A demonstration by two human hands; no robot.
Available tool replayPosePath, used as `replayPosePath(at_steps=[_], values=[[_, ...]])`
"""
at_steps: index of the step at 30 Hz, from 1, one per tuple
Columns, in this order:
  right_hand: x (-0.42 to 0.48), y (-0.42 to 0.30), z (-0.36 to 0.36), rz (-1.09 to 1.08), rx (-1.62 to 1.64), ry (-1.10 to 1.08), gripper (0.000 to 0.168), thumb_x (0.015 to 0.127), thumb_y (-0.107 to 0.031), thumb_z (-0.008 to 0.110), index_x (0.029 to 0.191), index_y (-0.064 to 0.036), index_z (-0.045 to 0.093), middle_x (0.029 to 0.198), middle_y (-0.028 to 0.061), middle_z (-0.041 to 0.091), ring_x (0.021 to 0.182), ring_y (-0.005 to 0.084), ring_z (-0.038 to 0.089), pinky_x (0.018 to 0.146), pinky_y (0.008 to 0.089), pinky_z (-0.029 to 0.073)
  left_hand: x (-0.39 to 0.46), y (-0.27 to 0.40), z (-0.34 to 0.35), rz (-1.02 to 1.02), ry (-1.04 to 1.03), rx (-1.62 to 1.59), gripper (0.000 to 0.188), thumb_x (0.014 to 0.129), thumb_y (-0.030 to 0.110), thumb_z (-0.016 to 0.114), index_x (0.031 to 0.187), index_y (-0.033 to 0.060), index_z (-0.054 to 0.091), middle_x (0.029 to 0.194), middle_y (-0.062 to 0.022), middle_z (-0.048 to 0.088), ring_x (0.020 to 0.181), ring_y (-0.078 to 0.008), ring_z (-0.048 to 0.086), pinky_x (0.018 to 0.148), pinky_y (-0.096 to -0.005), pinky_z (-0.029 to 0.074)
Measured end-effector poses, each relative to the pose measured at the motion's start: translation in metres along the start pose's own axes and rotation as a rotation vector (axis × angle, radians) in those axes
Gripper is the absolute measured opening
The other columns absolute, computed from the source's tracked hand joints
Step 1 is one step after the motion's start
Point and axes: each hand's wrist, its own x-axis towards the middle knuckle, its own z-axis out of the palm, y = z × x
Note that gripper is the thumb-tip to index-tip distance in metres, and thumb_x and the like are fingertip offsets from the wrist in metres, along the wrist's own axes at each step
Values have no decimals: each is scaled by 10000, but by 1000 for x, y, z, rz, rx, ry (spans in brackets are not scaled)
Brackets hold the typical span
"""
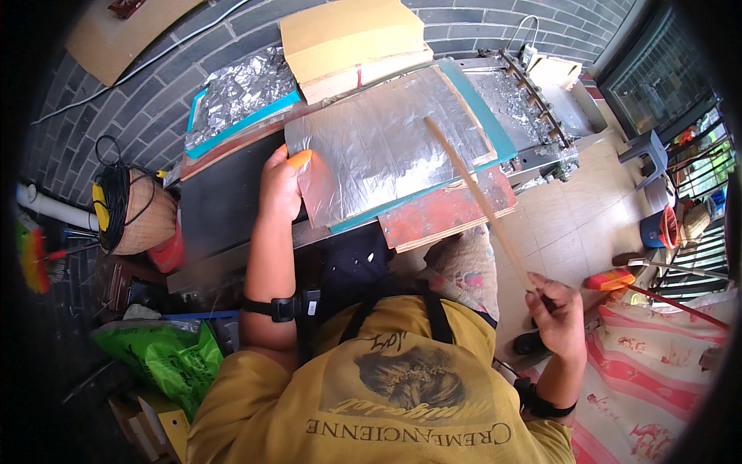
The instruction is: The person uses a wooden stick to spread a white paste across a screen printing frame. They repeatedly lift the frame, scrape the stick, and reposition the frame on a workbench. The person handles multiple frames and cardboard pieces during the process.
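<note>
A silvery foil sheet (377,151) lies over a teal board (487,116) on the bench before me. My left hand (281,185) pinches the sheet's left edge; orange covers show on its thumb and a fingertip. In my right hand (556,310) is the lower end of a long thin wooden stick (484,200), which slants up and left so that its far tip is over the foil. Whether the tip touches the foil, I cannot tell. Under the teal board a worn red board (446,209) sticks out towards me.
Crumpled foil fills a blue-edged tray (243,151) at the back left. Beside it stands a stack of paper (371,75) under yellow card. A metal frame with foil scraps (522,110) is at the right. A dark panel (226,191) lies left; a basket with black cable (145,214) stands beyond.
</note>
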Motion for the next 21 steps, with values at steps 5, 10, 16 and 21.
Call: replayPosePath(at_steps=[5, 10, 16, 21], values=[[2, -15, 2, -25, -94, -67, 297, 792, 50, 636, 1088, 37, 656, 719, 88, 577, 596, 93, 477, 545, 242, 394, 11, -10, -9, 31, 15, 42, 247, 874, 37, 567, 1120, 22, 590, 904, -48, 653, 767, -149, 632, 690, -291, 508], [-2, -5, 1, -18, -98, 39, 290, 790, 62, 627, 1077, 32, 660, 685, 61, 532, 577, 81, 443, 536, 240, 378, 2, -6, -2, 69, 117, 77, 383, 872, 31, 578, 1249, -17, 533, 975, -61, 637, 791, -122, 602, 708, -266, 486], [-11, -3, -1, -24, -63, 23, 274, 780, 75, 632, 1051, 40, 663, 683, 82, 555, 584, 81, 459, 541, 239, 383, -6, -21, 20, 690, 349, 1000, 513, 840, 83, 647, 1316, 12, 469, 1211, -163, 573, 1100, -255, 560, 918, -355, 457], [-13, 3, -8, 43, -73, 97, 292, 767, 78, 638, 1055, 40, 662, 680, 75, 544, 602, 91, 477, 550, 241, 390, -54, -28, 105, 933, -242, 1079, 472, 836, 119, 669, 1272, 17, 519, 1267, -205, 524, 1184, -367, 509, 1007, -406, 404]])
